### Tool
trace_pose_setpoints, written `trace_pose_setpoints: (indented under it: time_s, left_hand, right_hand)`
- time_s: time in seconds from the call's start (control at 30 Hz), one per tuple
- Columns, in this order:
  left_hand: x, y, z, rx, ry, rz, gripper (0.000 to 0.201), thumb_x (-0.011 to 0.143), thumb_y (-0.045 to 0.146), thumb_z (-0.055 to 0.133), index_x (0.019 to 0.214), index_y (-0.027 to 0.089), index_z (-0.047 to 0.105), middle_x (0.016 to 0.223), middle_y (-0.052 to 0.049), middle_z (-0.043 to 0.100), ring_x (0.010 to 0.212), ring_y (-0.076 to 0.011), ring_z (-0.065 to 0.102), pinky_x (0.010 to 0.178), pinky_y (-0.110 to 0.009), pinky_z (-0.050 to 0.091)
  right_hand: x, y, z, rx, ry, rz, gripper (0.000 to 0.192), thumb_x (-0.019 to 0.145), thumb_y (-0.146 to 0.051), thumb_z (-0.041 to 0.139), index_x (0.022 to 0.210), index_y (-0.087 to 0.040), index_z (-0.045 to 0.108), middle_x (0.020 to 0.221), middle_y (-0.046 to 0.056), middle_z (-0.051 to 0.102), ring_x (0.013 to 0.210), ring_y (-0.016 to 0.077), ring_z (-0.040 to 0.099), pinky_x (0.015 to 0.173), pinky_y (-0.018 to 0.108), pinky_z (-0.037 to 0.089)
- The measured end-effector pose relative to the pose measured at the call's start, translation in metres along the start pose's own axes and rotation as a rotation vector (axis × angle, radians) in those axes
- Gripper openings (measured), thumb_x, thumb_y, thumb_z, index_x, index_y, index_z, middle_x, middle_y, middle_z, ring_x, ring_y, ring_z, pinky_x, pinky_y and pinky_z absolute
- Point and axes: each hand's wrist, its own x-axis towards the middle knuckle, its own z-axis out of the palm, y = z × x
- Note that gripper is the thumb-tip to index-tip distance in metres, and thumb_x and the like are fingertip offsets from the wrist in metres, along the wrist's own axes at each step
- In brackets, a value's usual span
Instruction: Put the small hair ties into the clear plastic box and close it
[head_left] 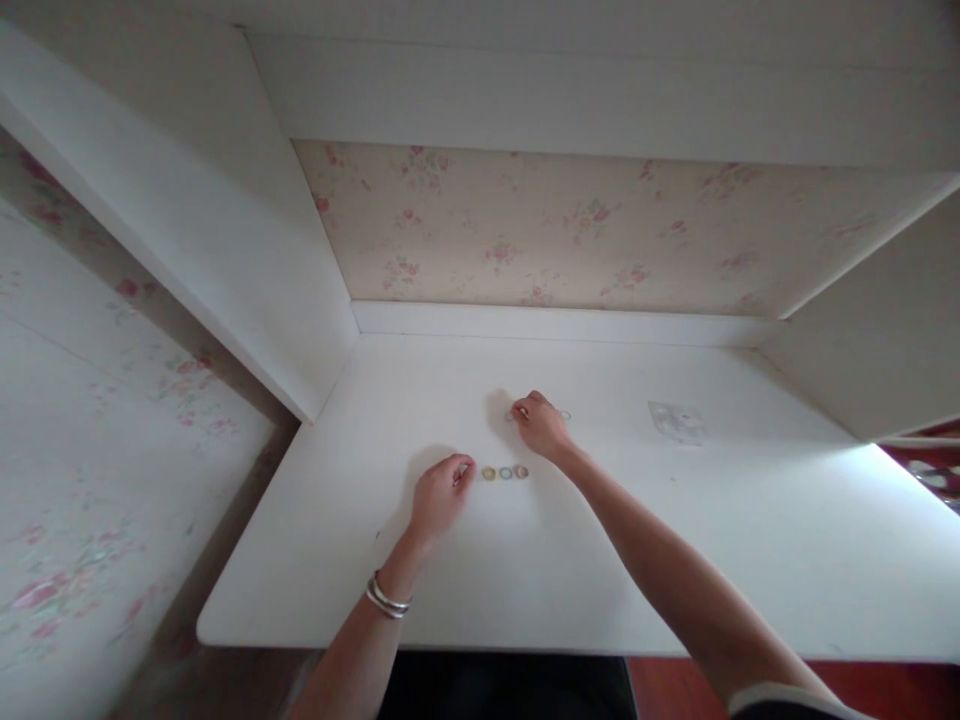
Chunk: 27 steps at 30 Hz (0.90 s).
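I am looking down at a plain white desk (pixel 675 560) set into a white alcove, with pale floral wallpaper (pixel 570 230) on the wall behind it. Both my bare arms reach forward over the desktop.

My left hand (pixel 439 495), with thin silver bangles (pixel 387 598) on the wrist, rests on the desk with its fingers curled together and the fingertips down at the left end of a short row of small coloured rings (pixel 505 472). Three rings in that row are plain to see, lying flat and nearly touching one another: one yellowish, one bluish, one orange-brown. There seems to be something tiny under my left fingertips as well, but it is too small for me to tell whether I am pinching a ring or only touching the surface.

My right hand (pixel 541 425) is a little farther back, fingers bunched and pressed down near a second group of small pale rings (pixel 564 415), one peeping out at each side of the hand. Whether those fingers are clamped on one I cannot tell.

Judging from the layout, the front row looks partly set out in a neat line, while the rings at the back are looser, so the arranging seems somewhere in the middle, with more pieces left to line up.

To the right, well apart from my hands, lies a small crumpled clear plastic bag (pixel 677 421).
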Motion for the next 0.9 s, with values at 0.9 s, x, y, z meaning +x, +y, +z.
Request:
trace_pose_setpoints:
  time_s: [0.9]
  left_hand:
    - [-0.001, 0.001, 0.002, -0.035, -0.019, 0.002, 0.030, 0.089, 0.041, 0.040, 0.092, 0.021, 0.063, 0.071, 0.000, 0.063, 0.060, -0.0108, 0.054, 0.055, -0.020, 0.036]
  right_hand:
    - [-0.083, 0.008, -0.002, 0.165, 0.086, -0.163, 0.022, 0.088, -0.026, 0.046, 0.084, -0.022, 0.067, 0.088, 0.001, 0.059, 0.073, 0.0112, 0.055, 0.074, 0.026, 0.034]
